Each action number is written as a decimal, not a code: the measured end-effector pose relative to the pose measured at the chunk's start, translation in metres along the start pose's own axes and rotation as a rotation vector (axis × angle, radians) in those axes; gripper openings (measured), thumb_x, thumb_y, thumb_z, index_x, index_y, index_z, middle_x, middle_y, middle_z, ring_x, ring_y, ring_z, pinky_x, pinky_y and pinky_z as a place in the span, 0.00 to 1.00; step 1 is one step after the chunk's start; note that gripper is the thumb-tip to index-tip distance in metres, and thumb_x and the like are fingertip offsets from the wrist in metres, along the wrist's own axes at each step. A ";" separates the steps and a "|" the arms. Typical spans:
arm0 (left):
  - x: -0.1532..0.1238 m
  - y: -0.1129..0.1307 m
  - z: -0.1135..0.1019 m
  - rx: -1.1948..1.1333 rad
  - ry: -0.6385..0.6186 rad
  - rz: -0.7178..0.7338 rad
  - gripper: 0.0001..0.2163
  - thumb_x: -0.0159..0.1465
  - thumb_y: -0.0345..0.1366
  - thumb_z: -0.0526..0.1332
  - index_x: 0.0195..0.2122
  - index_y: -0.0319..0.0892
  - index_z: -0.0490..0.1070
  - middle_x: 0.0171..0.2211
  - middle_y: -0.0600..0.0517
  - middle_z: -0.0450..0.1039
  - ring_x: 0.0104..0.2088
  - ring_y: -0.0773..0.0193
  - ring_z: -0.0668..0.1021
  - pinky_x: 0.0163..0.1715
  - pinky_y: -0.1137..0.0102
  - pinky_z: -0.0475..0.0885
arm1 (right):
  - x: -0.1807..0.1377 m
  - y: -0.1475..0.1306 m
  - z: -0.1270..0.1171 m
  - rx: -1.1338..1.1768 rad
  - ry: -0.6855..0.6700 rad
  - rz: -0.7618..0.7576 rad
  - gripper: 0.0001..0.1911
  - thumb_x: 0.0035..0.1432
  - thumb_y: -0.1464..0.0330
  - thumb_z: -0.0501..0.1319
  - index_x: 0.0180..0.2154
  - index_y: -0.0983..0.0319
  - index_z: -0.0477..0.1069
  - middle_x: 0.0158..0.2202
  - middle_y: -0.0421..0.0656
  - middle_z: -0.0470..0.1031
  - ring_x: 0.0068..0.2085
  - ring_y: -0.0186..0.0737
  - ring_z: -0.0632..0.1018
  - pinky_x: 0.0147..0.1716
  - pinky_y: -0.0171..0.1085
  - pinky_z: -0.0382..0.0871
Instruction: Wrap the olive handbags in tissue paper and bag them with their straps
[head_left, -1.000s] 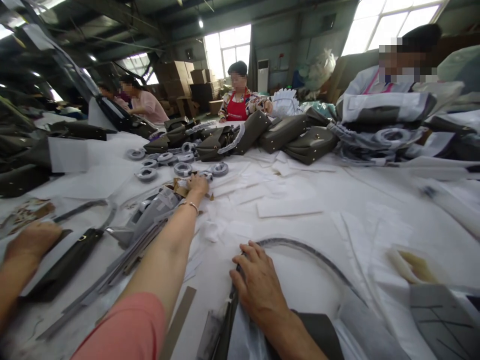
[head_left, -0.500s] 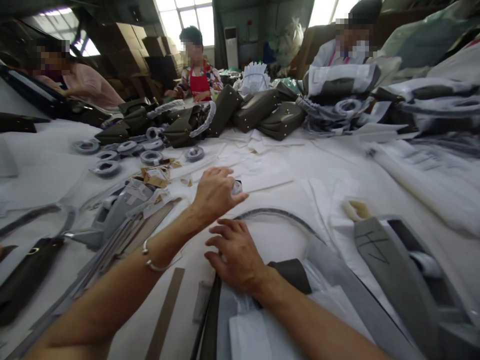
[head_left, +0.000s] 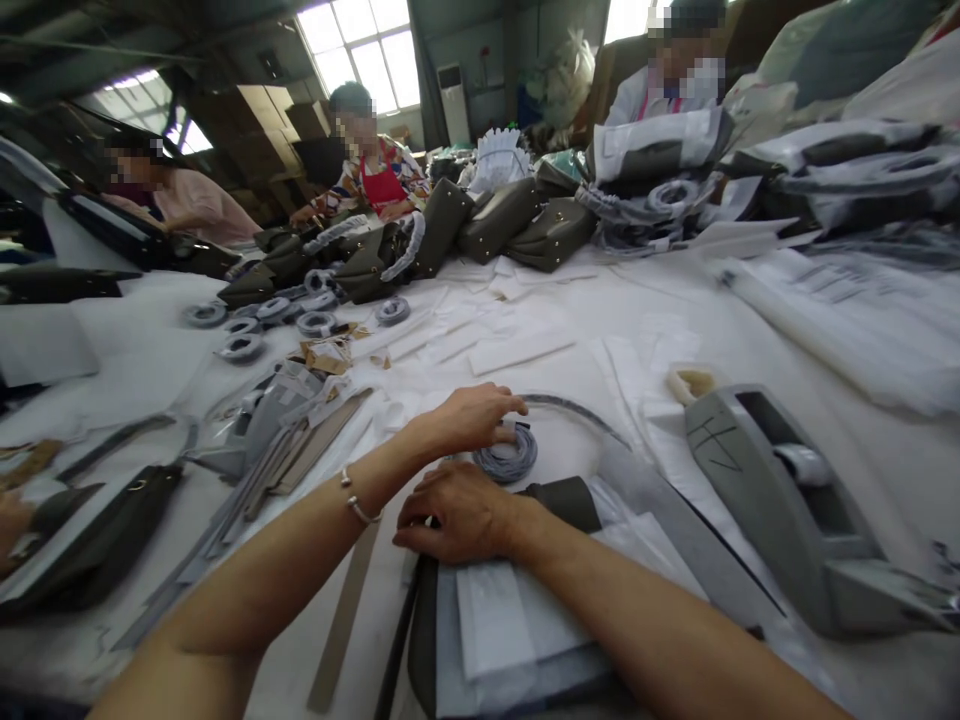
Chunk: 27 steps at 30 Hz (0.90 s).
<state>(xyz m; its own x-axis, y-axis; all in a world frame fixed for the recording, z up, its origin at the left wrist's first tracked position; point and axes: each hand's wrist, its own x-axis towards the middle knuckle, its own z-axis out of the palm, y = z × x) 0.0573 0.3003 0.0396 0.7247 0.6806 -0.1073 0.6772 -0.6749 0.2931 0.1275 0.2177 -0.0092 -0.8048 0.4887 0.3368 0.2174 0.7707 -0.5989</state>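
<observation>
My left hand [head_left: 474, 414] reaches over a grey, plastic-wrapped coiled strap [head_left: 517, 462], its thumb and fingers closed at the coil's upper edge. A small black end sticks out at the top of the coil. Just below, my right hand [head_left: 457, 512] is bent over the top left corner of a dark olive bag [head_left: 424, 640], fingers curled at its edge; their tips are partly hidden. White and grey wrapping sheets [head_left: 517, 615] cover the bag's face. A dark olive flap [head_left: 564, 502] shows beside my right wrist. Behind the coil curves a wrapped handle [head_left: 577, 408].
A grey tape dispenser [head_left: 739, 470] stands at right. Brown strips [head_left: 300, 460] and several wrapped coils [head_left: 315, 322] lie at left. Olive bags [head_left: 499, 220] line the table's far side, with people [head_left: 379, 175] behind. Another dark bag [head_left: 97, 545] is at lower left.
My left hand has come down and toward me, and the coil now shows fully beside the bag. My right hand has shifted slightly left and down, its fingers more curled.
</observation>
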 end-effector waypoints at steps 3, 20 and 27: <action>0.008 0.004 0.016 0.156 -0.087 -0.029 0.15 0.60 0.32 0.65 0.48 0.49 0.75 0.44 0.50 0.78 0.44 0.55 0.79 0.39 0.70 0.71 | 0.000 -0.001 0.002 0.008 0.016 -0.031 0.09 0.60 0.64 0.64 0.36 0.62 0.81 0.33 0.43 0.83 0.35 0.40 0.80 0.36 0.35 0.66; 0.003 -0.035 0.046 0.098 0.174 -0.307 0.17 0.62 0.34 0.61 0.52 0.42 0.69 0.48 0.48 0.74 0.46 0.56 0.77 0.47 0.66 0.74 | 0.000 0.001 0.002 0.230 0.213 0.010 0.09 0.62 0.65 0.63 0.34 0.61 0.80 0.31 0.40 0.82 0.30 0.34 0.79 0.33 0.31 0.68; 0.007 -0.048 0.062 -0.052 0.216 -0.299 0.09 0.63 0.32 0.59 0.44 0.42 0.74 0.42 0.49 0.78 0.42 0.60 0.79 0.45 0.70 0.73 | -0.004 0.032 -0.031 -0.021 0.743 0.305 0.09 0.62 0.70 0.57 0.38 0.61 0.76 0.37 0.45 0.81 0.40 0.42 0.79 0.45 0.38 0.70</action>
<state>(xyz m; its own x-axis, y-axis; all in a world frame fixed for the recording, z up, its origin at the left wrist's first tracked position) 0.0374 0.3195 -0.0340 0.4484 0.8938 0.0054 0.8438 -0.4253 0.3275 0.1550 0.2526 -0.0072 -0.1320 0.8177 0.5604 0.3846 0.5633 -0.7313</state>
